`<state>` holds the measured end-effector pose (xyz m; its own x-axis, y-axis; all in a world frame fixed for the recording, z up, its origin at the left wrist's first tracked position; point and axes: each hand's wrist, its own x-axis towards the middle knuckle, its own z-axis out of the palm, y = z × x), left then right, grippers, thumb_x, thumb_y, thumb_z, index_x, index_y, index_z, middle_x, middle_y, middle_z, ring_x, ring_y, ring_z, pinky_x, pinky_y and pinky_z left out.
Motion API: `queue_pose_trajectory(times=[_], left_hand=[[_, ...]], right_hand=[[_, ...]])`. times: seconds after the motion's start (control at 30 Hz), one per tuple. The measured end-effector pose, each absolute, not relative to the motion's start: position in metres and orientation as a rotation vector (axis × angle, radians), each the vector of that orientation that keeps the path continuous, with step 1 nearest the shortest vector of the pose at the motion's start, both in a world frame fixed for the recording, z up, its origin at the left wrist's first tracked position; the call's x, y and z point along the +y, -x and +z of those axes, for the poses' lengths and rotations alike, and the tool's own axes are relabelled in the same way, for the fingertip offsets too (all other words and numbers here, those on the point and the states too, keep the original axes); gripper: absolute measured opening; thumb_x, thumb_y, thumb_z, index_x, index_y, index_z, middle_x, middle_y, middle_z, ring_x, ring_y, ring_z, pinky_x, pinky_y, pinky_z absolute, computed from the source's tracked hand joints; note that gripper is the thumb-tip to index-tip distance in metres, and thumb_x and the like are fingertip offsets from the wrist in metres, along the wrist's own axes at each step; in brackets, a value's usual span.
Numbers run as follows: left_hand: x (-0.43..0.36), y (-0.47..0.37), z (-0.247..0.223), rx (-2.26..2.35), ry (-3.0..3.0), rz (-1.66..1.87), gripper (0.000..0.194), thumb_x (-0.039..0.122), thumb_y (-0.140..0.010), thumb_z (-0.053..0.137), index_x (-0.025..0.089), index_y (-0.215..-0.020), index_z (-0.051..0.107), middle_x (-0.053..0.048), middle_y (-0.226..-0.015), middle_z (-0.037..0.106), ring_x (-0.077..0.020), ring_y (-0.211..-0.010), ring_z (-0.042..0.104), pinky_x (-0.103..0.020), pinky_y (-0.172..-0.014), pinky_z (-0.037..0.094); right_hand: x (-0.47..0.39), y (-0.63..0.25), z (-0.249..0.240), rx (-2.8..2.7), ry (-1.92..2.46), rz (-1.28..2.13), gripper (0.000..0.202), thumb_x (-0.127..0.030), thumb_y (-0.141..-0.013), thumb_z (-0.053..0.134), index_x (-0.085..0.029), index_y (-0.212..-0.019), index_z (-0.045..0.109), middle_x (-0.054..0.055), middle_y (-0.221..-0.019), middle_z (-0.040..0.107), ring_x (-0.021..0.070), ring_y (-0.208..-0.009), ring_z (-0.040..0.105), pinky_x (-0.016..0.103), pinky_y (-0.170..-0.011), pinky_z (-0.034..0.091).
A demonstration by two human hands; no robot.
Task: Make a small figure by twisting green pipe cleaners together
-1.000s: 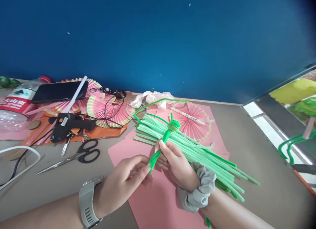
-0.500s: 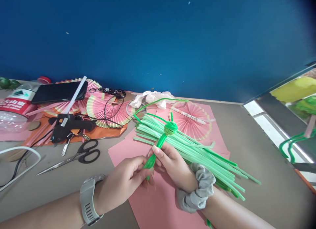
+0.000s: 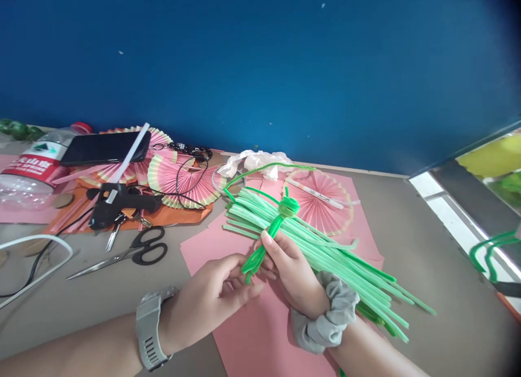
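A bright green pipe-cleaner bundle (image 3: 275, 225) has a wound knob at its top and loose ends at its bottom. My right hand (image 3: 291, 268) pinches its stem between thumb and fingers. Beside the lower ends is my left hand (image 3: 211, 298), its thumb parted from its fingers; the fingertips are partly hidden behind the bundle. Under and behind the right hand lies a pile of light green pipe cleaners (image 3: 334, 257) on pink paper (image 3: 248, 333).
Black scissors (image 3: 150, 245), a black glue gun (image 3: 122, 203), a phone (image 3: 103, 148) and a bottle (image 3: 35, 168) lie to the left. Pleated pink paper fans (image 3: 183, 181), a marker (image 3: 315, 193) and crumpled white tissue (image 3: 260, 161) are farther back, by a blue panel (image 3: 260, 73).
My left thumb has come away from the bundle's lower ends, which now show more and spread slightly. My right hand keeps its pinch. The whole view has shifted a little.
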<state>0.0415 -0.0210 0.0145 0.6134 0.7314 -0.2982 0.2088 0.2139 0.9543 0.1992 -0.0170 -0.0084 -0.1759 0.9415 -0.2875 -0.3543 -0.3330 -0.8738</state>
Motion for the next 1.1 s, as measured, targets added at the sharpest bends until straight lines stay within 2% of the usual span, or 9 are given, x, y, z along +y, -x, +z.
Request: queue_pose_trajectory(times=[0.13, 0.3, 0.4, 0.63, 0.77, 0.97, 1.1], left_hand=[[-0.0184, -0.0436, 0.0150, 0.913, -1.356, 0.440, 0.022, 0.020, -0.082, 0.055, 0.023, -0.104, 0.057, -0.001, -0.090, 0.065, -0.0155, -0.078, 0.063, -0.022, -0.069, 0.048], [-0.0152, -0.0456, 0.0157, 0.955, -1.389, 0.387, 0.006, 0.020, -0.084, 0.053, 0.021, -0.088, 0.057, 0.003, -0.071, 0.060, -0.0131, -0.065, 0.058, -0.019, -0.059, 0.044], [-0.0164, -0.0450, 0.0131, 0.980, -1.397, 0.355, 0.005, 0.023, -0.086, 0.050, 0.022, -0.087, 0.054, 0.004, -0.066, 0.057, -0.0119, -0.060, 0.056, -0.018, -0.055, 0.042], [-0.0182, -0.0438, 0.0103, 1.064, -1.471, 0.242, 0.014, 0.033, -0.090, 0.044, 0.022, -0.080, 0.047, 0.004, -0.064, 0.054, -0.0130, -0.061, 0.057, -0.020, -0.058, 0.043], [-0.0185, -0.0427, 0.0130, 1.030, -1.419, 0.255, 0.016, 0.038, -0.089, 0.044, 0.023, -0.085, 0.049, 0.004, -0.067, 0.053, -0.0127, -0.063, 0.057, -0.020, -0.059, 0.044], [-0.0213, -0.0377, 0.0118, 1.008, -1.475, 0.444, 0.036, 0.032, -0.096, 0.023, 0.022, -0.073, 0.049, 0.003, -0.071, 0.056, -0.0112, -0.069, 0.055, -0.019, -0.073, 0.042], [-0.0210, -0.0400, 0.0108, 1.015, -1.486, 0.348, 0.029, 0.035, -0.094, 0.032, 0.021, -0.075, 0.048, 0.003, -0.068, 0.055, -0.0123, -0.066, 0.054, -0.020, -0.064, 0.041]], right_hand=[[-0.0147, -0.1991, -0.0093, -0.775, 1.036, 1.703, 0.033, -0.045, -0.085, 0.053, -0.019, -0.068, 0.043, -0.010, -0.047, 0.035, 0.0028, -0.037, 0.031, 0.018, -0.038, 0.027], [-0.0131, -0.1994, -0.0109, -0.739, 1.004, 1.751, 0.028, -0.044, -0.086, 0.051, -0.018, -0.076, 0.048, -0.011, -0.047, 0.034, 0.0031, -0.037, 0.027, 0.019, -0.039, 0.024], [-0.0119, -0.2010, -0.0126, -0.740, 0.999, 1.774, 0.029, -0.044, -0.086, 0.052, -0.018, -0.075, 0.048, -0.011, -0.047, 0.034, 0.0028, -0.037, 0.025, 0.019, -0.038, 0.021], [-0.0094, -0.2031, -0.0122, -0.753, 1.008, 1.803, 0.033, -0.048, -0.084, 0.053, -0.019, -0.071, 0.044, -0.011, -0.046, 0.035, 0.0034, -0.036, 0.026, 0.019, -0.037, 0.020], [-0.0098, -0.2025, -0.0116, -0.751, 1.019, 1.797, 0.032, -0.048, -0.085, 0.051, -0.020, -0.071, 0.042, -0.011, -0.046, 0.035, 0.0032, -0.036, 0.025, 0.019, -0.036, 0.019], [-0.0092, -0.2017, -0.0137, -0.777, 1.023, 1.790, 0.032, -0.048, -0.085, 0.051, -0.020, -0.071, 0.041, -0.011, -0.047, 0.036, 0.0028, -0.035, 0.026, 0.018, -0.036, 0.021], [-0.0099, -0.2022, -0.0135, -0.806, 1.023, 1.781, 0.032, -0.048, -0.085, 0.050, -0.020, -0.072, 0.041, -0.011, -0.045, 0.035, 0.0037, -0.035, 0.027, 0.018, -0.035, 0.022]])
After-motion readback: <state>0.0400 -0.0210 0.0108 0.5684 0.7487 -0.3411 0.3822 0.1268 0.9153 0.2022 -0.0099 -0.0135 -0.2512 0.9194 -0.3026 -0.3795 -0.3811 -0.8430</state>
